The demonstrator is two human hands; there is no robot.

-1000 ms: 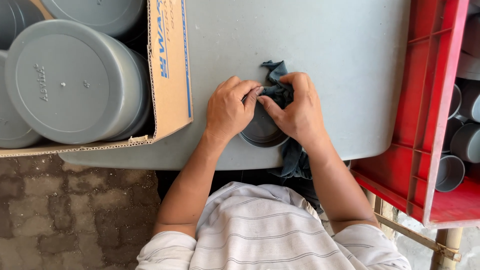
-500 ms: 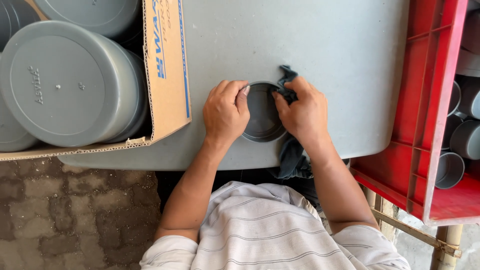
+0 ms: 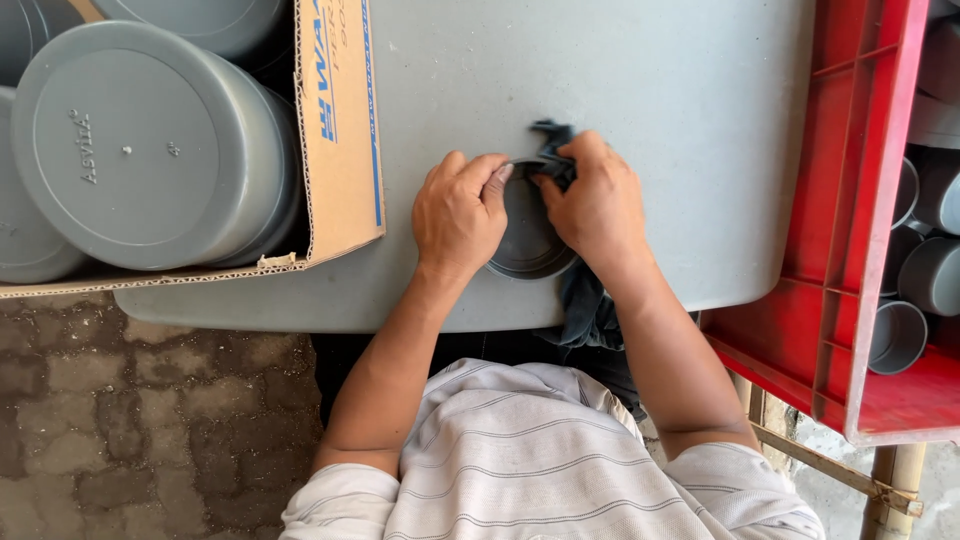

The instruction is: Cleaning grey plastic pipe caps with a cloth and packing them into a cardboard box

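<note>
since half a second ago the round grey cap [image 3: 525, 235] has tipped a bit and the right hand [image 3: 598, 205] has slid up along its top edge, bunching the dark cloth [image 3: 556, 150] there. the cap sits near the front edge of the grey table [image 3: 650, 90], between both hands. left hand [image 3: 458, 212] is curled over the cap's left rim, thumb pressed on the top edge, knuckles up, so it's holding the cap steady. right hand is closed around the cloth and pressing it to the rim; the rest of the cloth hangs off the table edge by the wrist. cap looks like smooth matte plastic, shallow and dished. to the left, a cardboard box [image 3: 340, 120] holds big grey round lids [image 3: 140, 145]. on the right, a red plastic crate [image 3: 850, 200] holds grey pipe fittings [image 3: 930, 275].
</note>
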